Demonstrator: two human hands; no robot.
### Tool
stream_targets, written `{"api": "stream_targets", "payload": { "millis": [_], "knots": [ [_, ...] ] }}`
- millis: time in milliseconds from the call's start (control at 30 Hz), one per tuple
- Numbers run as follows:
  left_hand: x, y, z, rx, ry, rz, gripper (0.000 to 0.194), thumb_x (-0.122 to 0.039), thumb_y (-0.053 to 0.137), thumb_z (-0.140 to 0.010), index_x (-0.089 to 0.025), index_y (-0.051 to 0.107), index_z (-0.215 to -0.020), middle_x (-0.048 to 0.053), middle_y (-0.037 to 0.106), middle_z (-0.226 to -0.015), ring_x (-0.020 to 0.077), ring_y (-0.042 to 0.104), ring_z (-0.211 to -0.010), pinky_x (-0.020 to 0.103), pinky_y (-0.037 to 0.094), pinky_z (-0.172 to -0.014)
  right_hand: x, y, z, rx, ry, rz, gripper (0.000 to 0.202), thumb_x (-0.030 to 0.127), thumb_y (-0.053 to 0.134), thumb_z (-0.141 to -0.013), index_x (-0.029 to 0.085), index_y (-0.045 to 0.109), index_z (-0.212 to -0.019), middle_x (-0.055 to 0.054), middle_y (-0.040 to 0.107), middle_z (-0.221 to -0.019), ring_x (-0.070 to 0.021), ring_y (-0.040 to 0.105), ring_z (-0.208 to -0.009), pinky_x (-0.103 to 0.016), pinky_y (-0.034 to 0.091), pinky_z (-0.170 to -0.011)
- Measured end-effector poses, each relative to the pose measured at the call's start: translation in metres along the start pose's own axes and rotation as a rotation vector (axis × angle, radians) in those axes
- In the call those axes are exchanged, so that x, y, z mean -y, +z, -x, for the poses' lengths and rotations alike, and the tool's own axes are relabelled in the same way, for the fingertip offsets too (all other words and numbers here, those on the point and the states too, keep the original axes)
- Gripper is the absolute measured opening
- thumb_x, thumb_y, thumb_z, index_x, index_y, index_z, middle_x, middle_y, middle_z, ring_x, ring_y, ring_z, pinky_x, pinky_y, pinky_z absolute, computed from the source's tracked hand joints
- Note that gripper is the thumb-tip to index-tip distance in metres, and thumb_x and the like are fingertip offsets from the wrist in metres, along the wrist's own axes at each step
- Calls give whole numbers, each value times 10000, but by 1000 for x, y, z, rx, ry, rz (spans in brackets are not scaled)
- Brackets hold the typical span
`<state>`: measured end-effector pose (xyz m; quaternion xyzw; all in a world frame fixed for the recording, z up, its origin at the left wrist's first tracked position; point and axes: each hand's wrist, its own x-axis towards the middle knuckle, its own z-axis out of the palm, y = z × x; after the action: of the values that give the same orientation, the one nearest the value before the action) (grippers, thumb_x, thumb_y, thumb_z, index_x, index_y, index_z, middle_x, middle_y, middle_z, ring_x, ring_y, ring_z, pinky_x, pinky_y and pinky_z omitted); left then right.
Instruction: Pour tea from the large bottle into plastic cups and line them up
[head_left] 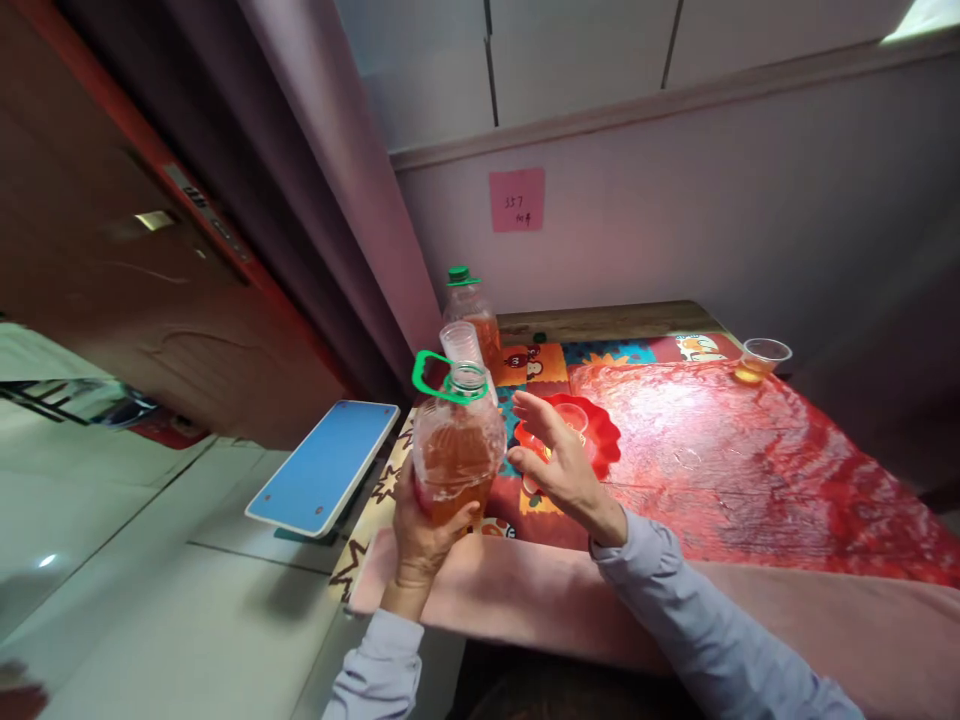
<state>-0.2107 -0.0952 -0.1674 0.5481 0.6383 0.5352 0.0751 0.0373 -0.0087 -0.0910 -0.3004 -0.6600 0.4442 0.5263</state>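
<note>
A large clear bottle (459, 455) of orange-brown liquid, uncapped and with a green handle ring (431, 378) at its neck, is gripped low on its body by my left hand (424, 535). My right hand (551, 460) is just right of the bottle, fingers apart and holding nothing, over the edge of a red scalloped tray (604, 440). Clear plastic cups (576, 418) lie in that tray. Behind the bottle neck rises a stack of clear cups (460, 343).
A second bottle with a green cap (459, 274) stands against the wall. A green cap (539, 338) lies at the table's back. At the far right is a cup of yellowish liquid (754, 362). A blue-topped stool (326, 468) stands left of the table.
</note>
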Motion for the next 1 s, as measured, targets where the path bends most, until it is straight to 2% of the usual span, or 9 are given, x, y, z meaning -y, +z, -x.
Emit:
{"api": "stream_targets", "payload": {
  "millis": [100,267,367,467,567,633,767,900,1000],
  "knots": [
    [-4,3,-1,-2,108,-132,1191,-730,970,-710,-238,463,-1669,248,644,-1619,475,643,-1497,664,537,-1226,5,8,-11,46,-9,-28,874,796,788,-934,281,581,-1609,-160,664,-1620,-381,651,-1496,-581,549,-1255],
    [-9,8,-4,22,279,-225,1194,-761,929,-770,-163,456,-1689,307,637,-1622,477,637,-1514,633,540,-1237,1,9,-16,-8,1,-42,641,729,758,-985,271,673,-1425,-123,766,-1437,-353,714,-1377,-538,579,-1203],
    [-14,1,-8,105,268,-192,1224,-772,959,-722,-167,496,-1680,296,616,-1659,483,582,-1568,650,485,-1294,-8,7,-12,-65,32,-49,598,716,740,-999,281,671,-1403,-119,778,-1413,-357,723,-1366,-540,609,-1163],
    [-11,-11,-13,132,9,75,1197,-825,977,-632,-203,616,-1589,247,602,-1696,469,522,-1621,628,405,-1359,-18,4,-9,-105,76,-59,576,726,743,-989,310,671,-1381,-109,790,-1374,-368,724,-1370,-549,639,-1121],
    [2,-13,-14,-156,-391,406,895,-817,836,-827,-204,691,-1464,224,665,-1626,403,591,-1570,588,420,-1348,-22,2,-9,-116,90,-96,538,730,770,-967,330,687,-1316,-95,803,-1327,-371,737,-1349,-544,645,-1108],
    [14,-5,-12,-246,-541,478,664,-712,761,-930,-187,735,-1336,221,765,-1460,377,702,-1442,598,490,-1290,-22,0,-9,-107,66,-114,549,735,777,-960,311,688,-1298,-100,805,-1331,-366,751,-1314,-540,635,-1114],
    [28,17,-7,-189,-726,625,460,-483,891,-789,-177,804,-1121,158,873,-1116,367,804,-1241,560,607,-1168,-23,-2,-7,-120,33,-96,608,770,729,-981,255,689,-1302,-134,807,-1351,-355,758,-1277,-520,610,-1117],
    [28,27,-6,-126,-835,766,374,-451,923,-713,-200,820,-971,129,881,-962,388,793,-1261,526,647,-1112,-27,0,-3,-155,138,-118,648,813,678,-996,254,696,-1324,-146,800,-1383,-352,743,-1314,-499,612,-1103],
    [28,25,-7,-113,-894,828,205,-393,890,-733,-252,788,-843,103,872,-891,393,780,-1289,514,673,-1065,-25,3,-1,-156,153,-177,634,782,686,-1012,273,693,-1390,-132,766,-1473,-341,701,-1409,-498,572,-1186]
  ]
}}
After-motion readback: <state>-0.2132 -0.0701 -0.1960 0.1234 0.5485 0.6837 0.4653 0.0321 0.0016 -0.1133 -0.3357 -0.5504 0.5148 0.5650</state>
